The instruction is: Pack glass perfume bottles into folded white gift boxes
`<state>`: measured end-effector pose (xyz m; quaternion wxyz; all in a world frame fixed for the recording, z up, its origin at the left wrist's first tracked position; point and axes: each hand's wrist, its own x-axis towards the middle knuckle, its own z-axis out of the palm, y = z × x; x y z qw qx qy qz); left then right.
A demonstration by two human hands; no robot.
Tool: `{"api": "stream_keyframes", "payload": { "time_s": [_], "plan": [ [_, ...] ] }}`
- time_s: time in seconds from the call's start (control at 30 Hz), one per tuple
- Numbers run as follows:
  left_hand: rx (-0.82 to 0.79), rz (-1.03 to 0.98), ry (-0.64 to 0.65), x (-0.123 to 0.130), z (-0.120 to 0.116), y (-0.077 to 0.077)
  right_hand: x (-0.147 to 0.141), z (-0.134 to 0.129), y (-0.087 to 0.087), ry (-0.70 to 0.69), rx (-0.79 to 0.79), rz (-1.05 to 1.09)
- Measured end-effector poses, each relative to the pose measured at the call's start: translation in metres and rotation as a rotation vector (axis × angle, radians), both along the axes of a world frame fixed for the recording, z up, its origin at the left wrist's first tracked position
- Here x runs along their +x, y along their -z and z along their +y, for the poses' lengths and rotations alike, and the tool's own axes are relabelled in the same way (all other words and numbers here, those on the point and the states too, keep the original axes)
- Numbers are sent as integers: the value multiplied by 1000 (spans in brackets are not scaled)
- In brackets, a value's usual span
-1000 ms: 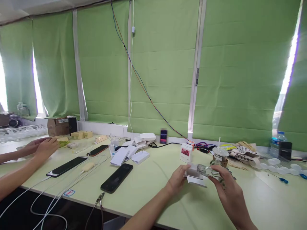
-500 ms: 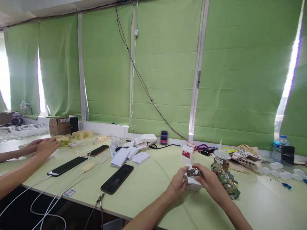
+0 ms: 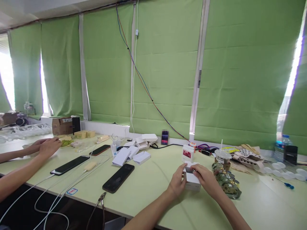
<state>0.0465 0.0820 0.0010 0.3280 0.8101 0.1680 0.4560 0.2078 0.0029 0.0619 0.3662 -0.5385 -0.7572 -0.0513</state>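
Observation:
A small white cardboard box [image 3: 193, 182] stands on the table between my hands, its top open on a dark inside. My left hand [image 3: 177, 182] is closed on the box's left side, thumb near the top edge. At the upper right edge, the fingers of my right hand [image 3: 204, 177] are bent and pinched together; whether they hold the rim or a flap is hard to make out. Just behind stands a white box with a red picture [image 3: 187, 154]. Right of my right hand lies a row of green, clear-wrapped packs [image 3: 225, 180].
A black phone [image 3: 118, 178] and white box pieces [image 3: 122, 156] lie to the left. Another person's hands [image 3: 49, 147] work at the far left, near charging cables [image 3: 72, 182]. A plastic cup with a straw [image 3: 222, 156] stands behind the green packs.
My right hand's fingers have come down at the box's top. The dark, shiny area there shows less, and more white top is visible. The view has shifted slightly.

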Motion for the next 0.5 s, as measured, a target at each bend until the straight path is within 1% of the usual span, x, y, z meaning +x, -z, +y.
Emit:
{"api": "stream_keyframes", "payload": {
  "time_s": [0.13,0.2,0.27,0.33,0.43,0.5],
  "plan": [
    [-13,-4,10,0,-3,-4,0,4,5,18,21,-47],
    [-37,-15,21,0,-4,-5,0,6,11,38,60,-73],
    [-74,-26,41,0,-5,-7,0,8,22,54,145,-69],
    [-122,-45,54,1,-5,-7,2,9,36,78,272,-30],
    [-177,-73,45,1,-4,-7,8,3,54,188,452,20],
    [-177,-67,31,0,-3,-7,11,-3,59,268,534,38]
  ]
}}
